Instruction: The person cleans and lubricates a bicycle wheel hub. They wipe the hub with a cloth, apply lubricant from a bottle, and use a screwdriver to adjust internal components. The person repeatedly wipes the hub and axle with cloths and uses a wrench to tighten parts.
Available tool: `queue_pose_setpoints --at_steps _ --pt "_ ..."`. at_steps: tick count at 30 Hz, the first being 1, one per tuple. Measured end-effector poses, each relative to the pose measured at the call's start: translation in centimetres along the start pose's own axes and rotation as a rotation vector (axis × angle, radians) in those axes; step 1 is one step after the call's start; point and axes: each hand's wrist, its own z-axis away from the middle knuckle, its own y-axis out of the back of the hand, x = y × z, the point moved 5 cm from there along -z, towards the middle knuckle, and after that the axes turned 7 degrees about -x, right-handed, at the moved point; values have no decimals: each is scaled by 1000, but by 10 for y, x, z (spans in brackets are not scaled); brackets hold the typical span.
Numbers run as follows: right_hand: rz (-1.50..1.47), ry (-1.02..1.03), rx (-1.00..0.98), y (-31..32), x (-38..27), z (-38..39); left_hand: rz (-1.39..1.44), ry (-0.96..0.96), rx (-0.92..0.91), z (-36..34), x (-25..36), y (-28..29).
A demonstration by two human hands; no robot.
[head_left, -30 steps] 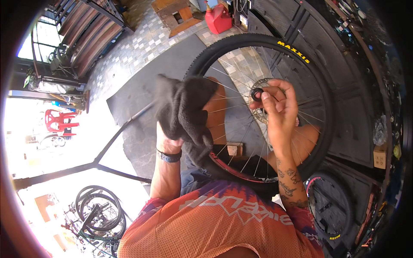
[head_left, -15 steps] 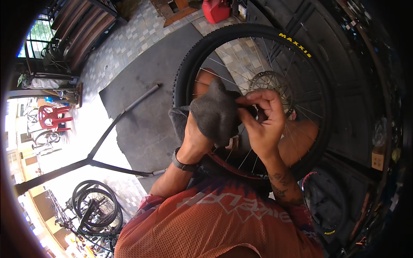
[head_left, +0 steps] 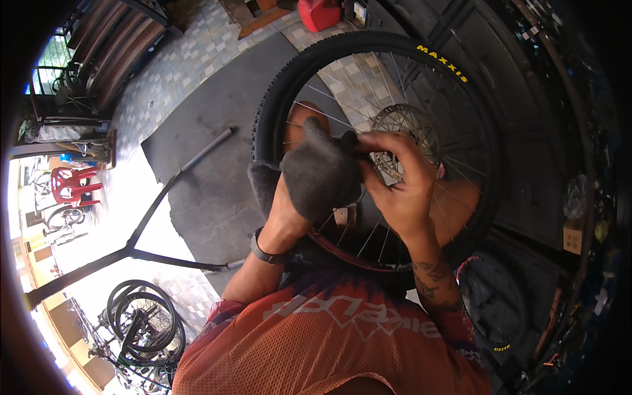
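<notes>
A grey cloth [head_left: 316,178] is wrapped over my left hand [head_left: 288,209], hiding its fingers. The bundled cloth bulges like a closed fist with one fold poking up, and a loose flap hangs on its left. Bare-fingered, my right hand [head_left: 403,187] comes in from the right, thumb and fingertips drawn together at the cloth's far right edge. They touch a small dark piece there that I cannot make out. Both hands are above a bicycle wheel [head_left: 270,108] with a black knobby tyre, thin spokes and a brake disc [head_left: 401,131]. My legs show through the spokes.
A dark mat [head_left: 204,197] covers the tiled floor, with a forked black stand [head_left: 158,204] over it at left. Bicycles [head_left: 145,322] stand at lower left, a red chair [head_left: 72,185] beyond. At the far side is a red container [head_left: 319,14]; another wheel [head_left: 490,303] is at lower right.
The cloth bundle has turned slightly with my left hand. My right hand's fingers have straightened and come closer to the cloth's edge. The whole view has shifted a little.
</notes>
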Motion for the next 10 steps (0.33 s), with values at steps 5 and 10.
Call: queue_pose_setpoints --at_steps 5,10 --pt "-371 0 147 -8 7 9 265 24 82 6 8 -5" --pt "-608 -174 80 -10 19 18 839 223 -65 2 -7 0"
